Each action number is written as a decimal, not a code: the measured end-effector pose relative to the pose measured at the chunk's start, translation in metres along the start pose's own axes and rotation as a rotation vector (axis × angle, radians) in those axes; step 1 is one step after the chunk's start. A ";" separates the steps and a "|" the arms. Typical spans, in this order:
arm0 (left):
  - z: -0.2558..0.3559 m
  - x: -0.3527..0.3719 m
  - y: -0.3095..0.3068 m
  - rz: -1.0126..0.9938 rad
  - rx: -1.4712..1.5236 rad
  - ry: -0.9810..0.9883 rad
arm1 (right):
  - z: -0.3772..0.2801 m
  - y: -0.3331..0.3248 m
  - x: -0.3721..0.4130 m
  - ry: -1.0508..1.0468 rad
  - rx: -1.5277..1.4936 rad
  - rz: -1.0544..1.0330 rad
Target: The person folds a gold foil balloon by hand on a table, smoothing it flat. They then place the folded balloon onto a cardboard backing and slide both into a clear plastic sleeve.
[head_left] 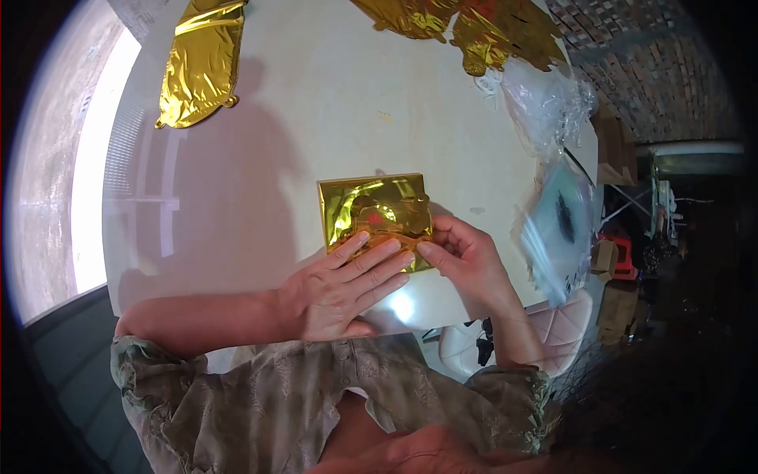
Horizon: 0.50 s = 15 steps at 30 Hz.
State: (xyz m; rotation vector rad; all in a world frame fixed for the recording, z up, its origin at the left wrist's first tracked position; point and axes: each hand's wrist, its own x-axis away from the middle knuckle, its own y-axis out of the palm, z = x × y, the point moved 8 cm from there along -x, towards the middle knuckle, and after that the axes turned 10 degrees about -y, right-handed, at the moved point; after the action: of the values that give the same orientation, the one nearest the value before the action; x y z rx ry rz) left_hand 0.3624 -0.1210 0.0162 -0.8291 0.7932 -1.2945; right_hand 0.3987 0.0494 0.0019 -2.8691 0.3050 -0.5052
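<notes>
A folded gold foil balloon (347, 207), flat and shiny with a small red reflection on it, lies on the white table in front of me. My left hand (339, 284) rests on its lower part, fingers stretched out flat across the foil. At the right edge, my right hand (467, 257) pinches the foil between thumb and curled fingers. The lower part of the packet is partly hidden beneath my left fingers.
Another flat gold foil balloon (201, 67) lies at the table's far left, and more gold foil (505, 35) at the far right. Crumpled clear plastic (541, 99) and clear bags (557, 225) lie along the right edge. A white padded chair (564, 328) stands below.
</notes>
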 end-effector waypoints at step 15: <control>-0.001 0.000 0.000 -0.020 0.009 -0.002 | 0.006 0.001 -0.013 -0.048 -0.068 0.000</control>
State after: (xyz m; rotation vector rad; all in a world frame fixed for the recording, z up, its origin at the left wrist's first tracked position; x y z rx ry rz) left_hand 0.3614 -0.1210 0.0156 -0.8323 0.7786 -1.3136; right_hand 0.3890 0.0528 -0.0078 -2.9423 0.3198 -0.4327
